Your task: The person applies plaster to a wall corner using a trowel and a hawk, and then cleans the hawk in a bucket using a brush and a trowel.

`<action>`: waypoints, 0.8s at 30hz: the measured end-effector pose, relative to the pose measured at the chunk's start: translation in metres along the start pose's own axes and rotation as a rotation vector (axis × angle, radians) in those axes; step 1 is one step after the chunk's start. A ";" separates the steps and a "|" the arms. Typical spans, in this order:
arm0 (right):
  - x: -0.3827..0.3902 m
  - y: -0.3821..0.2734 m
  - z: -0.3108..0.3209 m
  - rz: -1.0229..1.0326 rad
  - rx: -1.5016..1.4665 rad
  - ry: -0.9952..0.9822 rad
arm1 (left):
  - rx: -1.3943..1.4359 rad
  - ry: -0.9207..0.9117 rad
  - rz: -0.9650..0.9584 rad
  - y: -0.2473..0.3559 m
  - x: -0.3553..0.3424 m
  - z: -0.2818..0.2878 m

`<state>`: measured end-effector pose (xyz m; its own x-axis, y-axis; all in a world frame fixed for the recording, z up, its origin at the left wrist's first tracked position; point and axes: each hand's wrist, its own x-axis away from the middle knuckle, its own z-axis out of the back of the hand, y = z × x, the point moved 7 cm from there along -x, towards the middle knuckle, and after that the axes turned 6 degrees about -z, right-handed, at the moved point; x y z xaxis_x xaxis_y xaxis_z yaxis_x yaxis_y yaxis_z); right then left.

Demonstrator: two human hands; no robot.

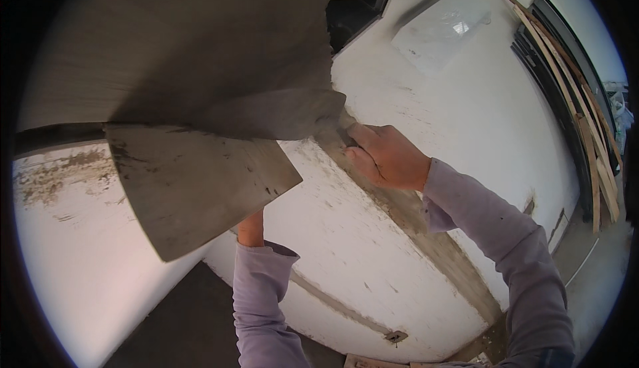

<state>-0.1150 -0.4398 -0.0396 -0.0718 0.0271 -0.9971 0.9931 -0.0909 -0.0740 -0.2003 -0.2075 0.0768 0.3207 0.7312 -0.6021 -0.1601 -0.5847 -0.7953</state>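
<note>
Head view: grey plastered surface (219,35), far left.
Hawk board (200,191): nearer, left; left hand (251,230) beneath, mostly hidden, its grip untellable.
Trowel (283,112): along the plaster's near edge, long axis left-right, blade leftward from right hand (386,156), whose grip holds it.

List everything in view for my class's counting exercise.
Flat thin board: 1, brownish, left of centre
Flat trowel: 1, grey, upper centre
Ragged plaster coat: 1, grey, upper left
Smeared wall: count unclear, white, centre
Wall strips: 2, brownish, centre and below
Crinkled plastic sheet: 1, clear, upper right
Framed opening: 1, black, top
Long wooden strips: several, brown, right
Long frames: several, black, right
Small wall box: 1, brown, bottom
Sleeves: 2, lavender, lower half
Left hand: 1, bare, mostly hidden
Right hand: 1, bare, gripping trowel
</note>
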 end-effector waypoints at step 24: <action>-0.003 0.014 0.075 0.282 0.841 0.156 | 0.019 -0.006 0.046 -0.008 0.010 -0.006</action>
<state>-0.1080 -0.5156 -0.0392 0.2383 0.0227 -0.9709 0.5717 -0.8114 0.1213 -0.1898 -0.1979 0.0778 0.3071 0.7056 -0.6386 -0.1925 -0.6111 -0.7678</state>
